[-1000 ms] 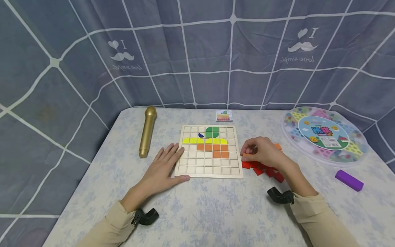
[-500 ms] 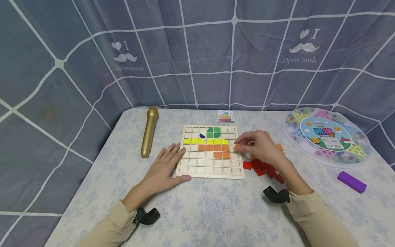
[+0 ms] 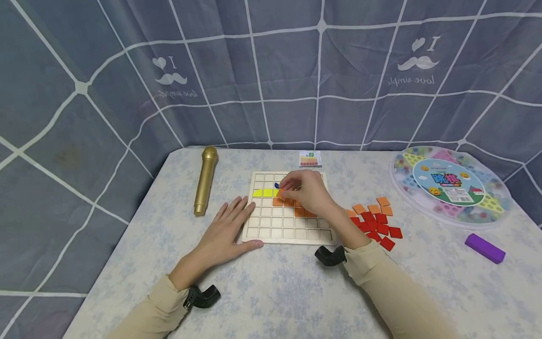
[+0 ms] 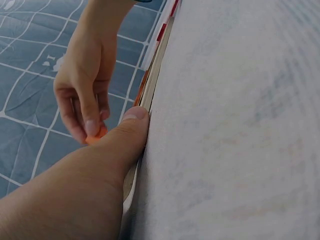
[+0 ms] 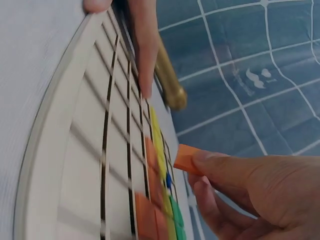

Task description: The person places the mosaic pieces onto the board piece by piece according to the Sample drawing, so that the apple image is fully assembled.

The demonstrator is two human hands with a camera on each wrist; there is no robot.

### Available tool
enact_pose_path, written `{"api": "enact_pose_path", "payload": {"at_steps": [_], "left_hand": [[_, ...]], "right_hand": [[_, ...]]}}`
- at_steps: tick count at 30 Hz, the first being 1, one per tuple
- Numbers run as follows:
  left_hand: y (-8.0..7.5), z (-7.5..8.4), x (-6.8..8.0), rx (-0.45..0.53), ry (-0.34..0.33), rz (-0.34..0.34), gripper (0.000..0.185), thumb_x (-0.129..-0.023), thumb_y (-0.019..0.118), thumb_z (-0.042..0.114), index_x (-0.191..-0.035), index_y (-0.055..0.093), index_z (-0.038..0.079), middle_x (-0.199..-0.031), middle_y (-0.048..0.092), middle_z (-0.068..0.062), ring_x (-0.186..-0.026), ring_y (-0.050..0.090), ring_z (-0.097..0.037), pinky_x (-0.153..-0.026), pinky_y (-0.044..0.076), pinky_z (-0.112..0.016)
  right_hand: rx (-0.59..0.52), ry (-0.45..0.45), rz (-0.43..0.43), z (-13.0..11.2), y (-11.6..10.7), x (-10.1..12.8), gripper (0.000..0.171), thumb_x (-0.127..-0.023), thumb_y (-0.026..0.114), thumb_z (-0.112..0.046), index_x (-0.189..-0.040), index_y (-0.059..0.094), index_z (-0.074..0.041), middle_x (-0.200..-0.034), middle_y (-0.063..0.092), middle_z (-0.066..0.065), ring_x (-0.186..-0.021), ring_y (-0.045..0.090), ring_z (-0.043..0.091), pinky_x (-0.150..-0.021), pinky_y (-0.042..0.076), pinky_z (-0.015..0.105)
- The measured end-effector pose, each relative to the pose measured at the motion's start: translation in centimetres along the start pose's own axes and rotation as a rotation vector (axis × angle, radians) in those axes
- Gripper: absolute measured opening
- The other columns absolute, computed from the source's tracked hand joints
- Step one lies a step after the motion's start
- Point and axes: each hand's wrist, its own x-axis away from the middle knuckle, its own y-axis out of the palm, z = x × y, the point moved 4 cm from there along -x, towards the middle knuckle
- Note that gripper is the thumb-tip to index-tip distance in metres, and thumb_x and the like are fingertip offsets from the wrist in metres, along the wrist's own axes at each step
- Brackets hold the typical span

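Between thumb and fingers my right hand (image 3: pixel 308 192) pinches an orange square tile (image 5: pixel 186 159), raised over a wooden grid board (image 3: pixel 271 233). My left hand (image 3: pixel 221 231) lies with straight fingers against the board's left side, thumb at its near corner. Set in the board are yellow pieces (image 3: pixel 267 192), a dark blue piece (image 3: pixel 276 185) and orange tiles (image 3: pixel 299 212). Green pieces (image 5: pixel 176 217) show in the right wrist view; the right hand hides them in the head view. Right of the board lie loose red tiles (image 3: pixel 382 229) and orange tiles (image 3: pixel 359 208).
A small picture card (image 3: pixel 310 158) lies behind the board. To the left is a gold microphone (image 3: pixel 205 181). A round, clear-lidded game box (image 3: pixel 491 181) and a purple block (image 3: pixel 485 248) are at the right. A grid-patterned curtain (image 3: pixel 288 70) hangs behind the table.
My right hand picked up an orange tile beside the board and carried it left, over the board's middle. The loose tiles are uncovered now. My left hand has stayed put.
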Motion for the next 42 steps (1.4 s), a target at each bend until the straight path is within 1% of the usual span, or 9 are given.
{"api": "enact_pose_path", "payload": {"at_steps": [4,8,13,17,25,30,33,37,42], "left_hand": [[-0.1,0.0,-0.1,-0.004,0.008,0.001,0.1,-0.092,0.069,0.065,-0.167,0.032,0.011,-0.174,0.026,-0.015,-0.163,0.02,-0.036,-0.133,0.014,-0.059],[0.0,0.0,-0.1,0.0,0.009,-0.003,0.099,-0.092,0.068,0.066,-0.167,0.032,0.011,-0.174,0.026,-0.015,-0.163,0.02,-0.036,-0.132,0.014,-0.059],[0.0,0.0,0.0,0.006,0.003,-0.004,0.099,-0.092,0.068,0.066,-0.167,0.032,0.012,-0.174,0.026,-0.015,-0.163,0.02,-0.035,-0.133,0.013,-0.058],[0.1,0.0,0.0,0.002,0.002,0.0,0.099,-0.093,0.067,0.067,-0.167,0.033,0.012,-0.174,0.026,-0.015,-0.163,0.02,-0.035,-0.132,0.014,-0.059],[0.1,0.1,0.1,0.0,0.006,0.004,0.101,-0.091,0.069,0.066,-0.167,0.031,0.011,-0.174,0.026,-0.016,-0.163,0.02,-0.036,-0.132,0.013,-0.059],[0.0,0.2,0.0,-0.001,0.0,-0.002,0.101,-0.091,0.07,0.065,-0.167,0.031,0.012,-0.174,0.025,-0.015,-0.163,0.019,-0.035,-0.133,0.012,-0.058],[0.0,0.3,-0.1,0.002,-0.001,-0.005,0.101,-0.09,0.071,0.065,-0.167,0.031,0.012,-0.174,0.025,-0.015,-0.163,0.019,-0.035,-0.133,0.012,-0.058],[0.2,0.3,-0.2,0.008,0.003,-0.004,0.101,-0.091,0.071,0.064,-0.167,0.032,0.011,-0.174,0.025,-0.016,-0.163,0.019,-0.035,-0.133,0.013,-0.058],[0.1,0.2,-0.1,0.002,-0.003,0.005,0.1,-0.091,0.07,0.064,-0.167,0.033,0.011,-0.174,0.026,-0.016,-0.163,0.02,-0.036,-0.133,0.013,-0.058]], "right_hand": [[-0.014,0.011,0.009,-0.4,1.4,-0.8,0.01,-0.092,0.083,-0.008,-0.102,0.081,-0.008,-0.091,0.079,0.002,-0.086,0.073,0.018,-0.08,0.059,0.035],[-0.024,0.019,-0.012,-0.4,2.7,-1.2,0.01,-0.092,0.082,-0.008,-0.102,0.081,-0.007,-0.089,0.078,0.001,-0.085,0.073,0.016,-0.081,0.059,0.034],[-0.019,-0.011,-0.035,-0.5,4.0,-1.4,0.008,-0.093,0.081,-0.005,-0.1,0.081,-0.008,-0.091,0.078,0.002,-0.086,0.073,0.015,-0.081,0.06,0.031],[0.011,-0.043,-0.024,-0.8,4.5,-1.1,0.008,-0.093,0.08,-0.004,-0.098,0.082,-0.009,-0.093,0.08,0.001,-0.087,0.073,0.015,-0.08,0.061,0.031],[0.053,-0.048,-0.003,-0.8,4.9,-0.4,0.009,-0.093,0.08,-0.004,-0.101,0.083,-0.007,-0.097,0.08,0.003,-0.088,0.072,0.018,-0.081,0.062,0.032],[0.098,-0.093,0.008,-0.8,4.7,0.2,0.008,-0.094,0.078,-0.003,-0.097,0.084,-0.007,-0.099,0.08,0.004,-0.088,0.07,0.018,-0.08,0.061,0.032],[0.101,-0.091,0.044,-0.5,4.1,0.8,0.008,-0.095,0.078,-0.004,-0.098,0.083,-0.008,-0.1,0.079,0.004,-0.088,0.071,0.017,-0.079,0.061,0.031],[0.068,-0.069,0.105,-0.1,2.6,1.5,0.008,-0.095,0.077,-0.003,-0.101,0.082,-0.006,-0.102,0.079,0.005,-0.09,0.076,0.02,-0.082,0.064,0.034],[0.073,-0.043,0.102,0.7,0.0,2.5,0.01,-0.095,0.075,-0.001,-0.103,0.08,-0.003,-0.101,0.079,0.007,-0.091,0.076,0.024,-0.087,0.065,0.039]]}}
